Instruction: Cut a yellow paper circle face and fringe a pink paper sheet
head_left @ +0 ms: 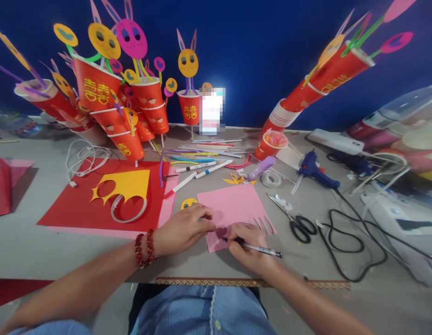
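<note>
A sheet of pink paper [233, 200] lies in front of me, with narrow pointed slots cut into its right side. My right hand [249, 242] is closed around a pen [263, 250], its tip down at the paper's lower left part, where faint drawn lines show. Resting on the sheet's left edge is my left hand [186, 228], fingers loosely bent and apart, holding nothing visible. Behind that hand, a yellow paper face [189, 203] is partly hidden. Scissors [298, 225] with black handles lie to the right of the sheet.
Red paper [76, 204], a yellow offcut [132, 181] and a tape roll [120, 216] lie left. Markers [195, 166] lie ahead. Decorated red cups [151, 97] stand behind. A blue glue gun [315, 170] with a looping black cord [359, 279] is on the right.
</note>
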`<action>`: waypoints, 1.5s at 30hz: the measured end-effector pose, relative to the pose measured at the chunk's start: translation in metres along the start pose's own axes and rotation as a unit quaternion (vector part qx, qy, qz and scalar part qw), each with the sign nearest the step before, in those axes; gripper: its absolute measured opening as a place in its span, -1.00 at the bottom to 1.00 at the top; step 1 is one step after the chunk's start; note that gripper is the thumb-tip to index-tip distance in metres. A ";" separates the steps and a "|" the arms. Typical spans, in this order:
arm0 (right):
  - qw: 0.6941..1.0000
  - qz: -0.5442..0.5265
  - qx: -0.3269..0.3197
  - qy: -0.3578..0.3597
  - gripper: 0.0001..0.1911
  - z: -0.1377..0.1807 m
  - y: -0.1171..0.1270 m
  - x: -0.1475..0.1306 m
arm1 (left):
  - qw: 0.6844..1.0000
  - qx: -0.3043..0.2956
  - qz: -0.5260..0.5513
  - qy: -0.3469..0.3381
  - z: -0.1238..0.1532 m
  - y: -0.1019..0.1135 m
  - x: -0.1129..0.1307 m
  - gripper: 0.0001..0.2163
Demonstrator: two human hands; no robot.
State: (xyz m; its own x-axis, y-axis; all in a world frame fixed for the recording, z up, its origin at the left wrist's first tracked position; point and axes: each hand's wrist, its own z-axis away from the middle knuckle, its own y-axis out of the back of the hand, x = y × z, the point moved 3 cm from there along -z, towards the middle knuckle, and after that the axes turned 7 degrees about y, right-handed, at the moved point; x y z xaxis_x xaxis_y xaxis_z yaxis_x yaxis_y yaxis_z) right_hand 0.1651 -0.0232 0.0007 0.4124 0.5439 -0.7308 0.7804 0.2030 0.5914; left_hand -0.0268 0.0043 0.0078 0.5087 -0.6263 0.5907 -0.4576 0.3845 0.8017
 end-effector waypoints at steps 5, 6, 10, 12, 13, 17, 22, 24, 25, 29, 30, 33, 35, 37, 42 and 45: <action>1.000 -0.006 -0.003 0.002 -0.85 0.001 -0.001 0.001 | 1.000 -0.005 -0.002 0.002 0.000 -0.001 0.000 -0.81; 1.000 -0.006 -0.004 0.001 -0.85 0.002 -0.001 0.001 | 1.000 -0.007 -0.003 0.002 0.000 -0.001 0.000 -0.80; 1.000 -0.007 -0.006 0.000 -0.85 0.003 -0.001 0.001 | 1.000 -0.007 -0.004 0.002 -0.001 -0.001 0.000 -0.80; 1.000 -0.007 -0.008 -0.002 -0.85 0.002 0.000 0.001 | 1.000 -0.005 -0.003 0.002 -0.001 0.000 0.000 -0.80; 1.000 -0.007 -0.010 -0.003 -0.85 0.002 0.000 0.000 | 1.000 -0.004 -0.002 0.003 -0.001 0.000 0.000 -0.80; 1.000 -0.008 -0.017 -0.006 -0.85 0.001 0.000 0.000 | 1.000 -0.004 0.002 0.007 0.000 0.000 0.001 -0.81; 1.000 -0.011 -0.019 -0.002 -0.85 0.002 -0.001 0.001 | 1.000 -0.007 0.003 0.010 0.000 0.001 0.001 -0.80; 1.000 -0.013 -0.018 -0.001 -0.85 0.003 -0.001 0.002 | 1.000 -0.009 0.003 0.011 0.000 0.001 0.001 -0.80; 1.000 -0.015 -0.018 0.000 -0.85 0.003 -0.001 0.002 | 1.000 -0.011 0.003 0.011 0.000 0.001 0.001 -0.80; 1.000 -0.020 -0.023 -0.001 -0.85 0.004 -0.001 0.001 | 1.000 -0.010 0.005 0.009 -0.001 0.000 0.001 -0.81; 0.999 -0.022 -0.024 -0.003 -0.85 0.004 -0.001 0.001 | 1.000 -0.008 0.006 0.009 -0.001 0.000 0.001 -0.81; 0.999 -0.026 -0.028 -0.008 -0.85 0.005 -0.001 0.002 | 1.000 -0.006 0.010 0.008 0.000 0.000 0.001 -0.81; 0.999 -0.028 -0.031 -0.011 -0.85 0.005 -0.001 0.001 | 1.000 -0.007 0.009 0.009 0.000 0.000 0.001 -0.81; 0.999 -0.029 -0.031 -0.010 -0.86 0.005 -0.001 0.000 | 1.000 -0.007 0.008 0.010 0.000 0.000 0.001 -0.81; 0.999 -0.021 -0.031 -0.001 -0.87 0.004 -0.001 -0.002 | 1.000 -0.006 0.008 0.010 0.000 0.000 0.001 -0.81; 0.999 -0.023 -0.031 0.004 -0.87 0.004 -0.001 -0.002 | 1.000 -0.010 0.007 0.009 0.001 0.000 0.001 -0.81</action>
State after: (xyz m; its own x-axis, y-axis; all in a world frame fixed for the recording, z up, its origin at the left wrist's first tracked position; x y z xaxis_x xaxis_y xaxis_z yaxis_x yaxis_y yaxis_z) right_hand 0.1654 -0.0276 0.0010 0.3732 0.5396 -0.7547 0.7671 0.2781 0.5781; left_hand -0.0270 0.0036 0.0082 0.5155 -0.6081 0.6038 -0.4501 0.4074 0.7946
